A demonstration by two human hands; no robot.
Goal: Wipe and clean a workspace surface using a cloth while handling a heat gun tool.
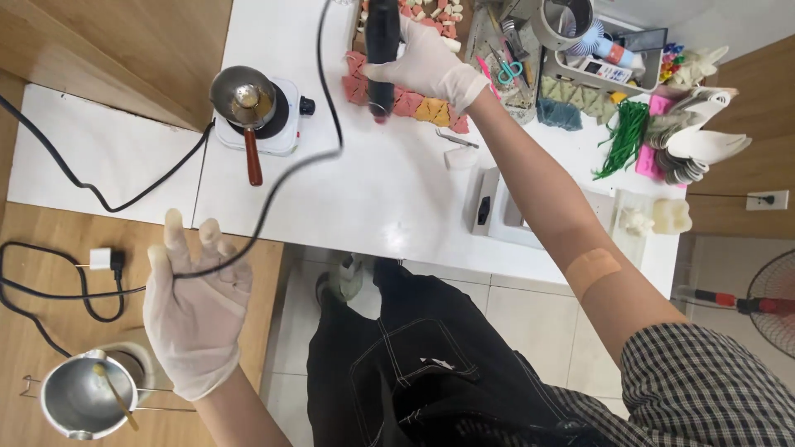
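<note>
white-blue handheld device with small screen (610, 71) | grey tray (654, 81) | table's far right

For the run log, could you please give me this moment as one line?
right hand: grips black corded tool, tip on pink pieces | left hand: open, cord draped across fingers | small pot on hotplate
</note>
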